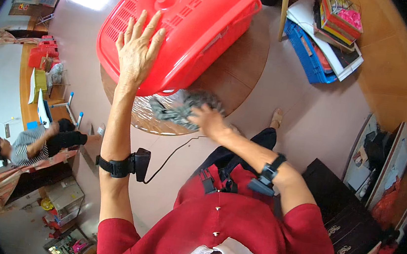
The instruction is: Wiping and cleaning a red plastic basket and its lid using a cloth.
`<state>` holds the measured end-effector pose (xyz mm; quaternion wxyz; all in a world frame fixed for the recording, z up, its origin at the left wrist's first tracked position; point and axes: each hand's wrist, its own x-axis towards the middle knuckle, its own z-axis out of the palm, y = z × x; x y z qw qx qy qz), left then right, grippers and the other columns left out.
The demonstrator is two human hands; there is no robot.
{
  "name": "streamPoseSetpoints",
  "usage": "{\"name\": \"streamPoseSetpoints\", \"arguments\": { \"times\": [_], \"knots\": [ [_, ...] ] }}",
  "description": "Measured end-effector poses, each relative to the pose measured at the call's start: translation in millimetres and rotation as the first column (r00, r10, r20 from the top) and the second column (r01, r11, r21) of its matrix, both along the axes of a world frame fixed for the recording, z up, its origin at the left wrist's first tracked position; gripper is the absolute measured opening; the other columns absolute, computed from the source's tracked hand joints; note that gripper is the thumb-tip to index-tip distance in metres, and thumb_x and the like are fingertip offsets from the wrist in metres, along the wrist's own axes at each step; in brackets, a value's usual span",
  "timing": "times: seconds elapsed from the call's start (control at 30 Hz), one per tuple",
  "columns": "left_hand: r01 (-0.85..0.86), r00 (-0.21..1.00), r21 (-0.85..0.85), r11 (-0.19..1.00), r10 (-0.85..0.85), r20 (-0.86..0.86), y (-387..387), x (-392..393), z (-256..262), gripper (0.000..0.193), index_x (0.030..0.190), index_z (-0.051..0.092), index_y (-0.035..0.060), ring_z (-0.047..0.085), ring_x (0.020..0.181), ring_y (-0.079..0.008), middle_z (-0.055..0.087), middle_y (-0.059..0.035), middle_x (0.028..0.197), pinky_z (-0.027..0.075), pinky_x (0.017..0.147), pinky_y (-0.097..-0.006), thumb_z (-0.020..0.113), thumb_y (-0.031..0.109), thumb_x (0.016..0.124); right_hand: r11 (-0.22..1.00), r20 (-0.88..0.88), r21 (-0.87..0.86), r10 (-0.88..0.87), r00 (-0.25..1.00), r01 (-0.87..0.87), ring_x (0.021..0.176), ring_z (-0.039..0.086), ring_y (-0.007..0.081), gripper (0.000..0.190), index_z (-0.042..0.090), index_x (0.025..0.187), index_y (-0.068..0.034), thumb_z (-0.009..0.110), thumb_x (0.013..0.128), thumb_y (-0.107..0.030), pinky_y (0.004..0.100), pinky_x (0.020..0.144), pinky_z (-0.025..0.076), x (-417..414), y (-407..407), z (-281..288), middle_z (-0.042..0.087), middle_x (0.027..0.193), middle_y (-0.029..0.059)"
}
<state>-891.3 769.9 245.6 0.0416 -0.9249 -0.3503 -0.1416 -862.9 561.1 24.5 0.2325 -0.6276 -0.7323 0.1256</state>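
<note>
A red plastic basket with a slotted lid [183, 39] rests on a round wooden table [247, 68]. My left hand [139, 46] lies on the lid with its fingers spread and holds nothing. Below the basket's near edge, a crumpled grey patterned cloth [181, 111] is on the table. My right hand [211, 122] is at the cloth's right side, blurred; whether its fingers grip the cloth cannot be told. The table surface near the cloth looks shiny, as if covered in clear film.
A blue plastic crate [304, 52] with stacked boxes stands at the upper right. A dark cabinet [343, 216] is at the lower right. At the left sits another person in a striped top [30, 146]. A black cable [171, 153] runs from my left forearm's strapped device towards my right hand.
</note>
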Motion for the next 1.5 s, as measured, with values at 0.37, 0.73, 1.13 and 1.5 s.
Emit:
{"name": "streamPoseSetpoints", "arguments": {
  "times": [0.37, 0.73, 1.13, 1.5],
  "knots": [
    [0.112, 0.985, -0.104, 0.988, -0.125, -0.120, -11, -22, 17, 0.047, 0.135, 0.044, 0.0222, 0.023, 0.135, -0.0301, 0.032, -0.0079, 0.144, 0.014, 0.110, -0.0433, 0.047, 0.035, 0.090, 0.825, 0.000, -0.160, -0.549, 0.836, 0.542, 0.103, 0.046, 0.0356, 0.042, 0.055, 0.107, -0.015, 0.065, 0.068, -0.004, 0.0420, 0.083, 0.048, 236, 21, 21, 0.048, 0.117, 0.0088],
    [0.166, 0.839, -0.242, 0.956, -0.266, -0.475, 41, -75, 57, 0.051, 0.128, 0.051, 0.0184, 0.021, 0.136, -0.0313, 0.026, -0.0174, 0.145, 0.011, 0.110, -0.0474, 0.040, 0.050, 0.090, 0.754, -0.489, -0.293, -0.647, 0.585, 0.588, 0.094, 0.055, 0.0337, 0.023, 0.059, 0.099, -0.012, 0.055, 0.079, -0.021, 0.0406, 0.083, 0.044, 343, 98, 31, 0.056, 0.097, 0.0173],
    [-0.359, 0.175, -0.899, 0.251, 0.964, 0.199, -124, 30, 33, 0.082, 0.145, 0.005, 0.0211, 0.013, 0.137, -0.0296, 0.014, -0.0080, 0.149, 0.017, 0.104, -0.0594, 0.058, 0.042, 0.086, 0.998, -0.982, 0.025, 0.015, 0.189, 0.052, 0.083, 0.061, 0.0138, 0.034, 0.058, 0.113, -0.010, 0.051, 0.079, -0.009, 0.0262, 0.074, 0.048, 332, 248, 99, 0.063, 0.099, 0.0062],
    [-0.114, 0.160, -0.941, 0.319, 0.941, 0.299, -121, -26, 14, 0.081, 0.146, 0.012, 0.0154, 0.030, 0.129, -0.0234, 0.025, -0.0052, 0.146, 0.029, 0.104, -0.0382, 0.046, 0.016, 0.073, 0.737, -0.976, -0.157, -0.015, 0.216, -0.658, 0.074, 0.061, 0.0102, 0.022, 0.066, 0.095, -0.007, 0.057, 0.077, -0.014, 0.0265, 0.066, 0.050, 315, 184, 99, 0.065, 0.081, 0.0038]
  ]
}}
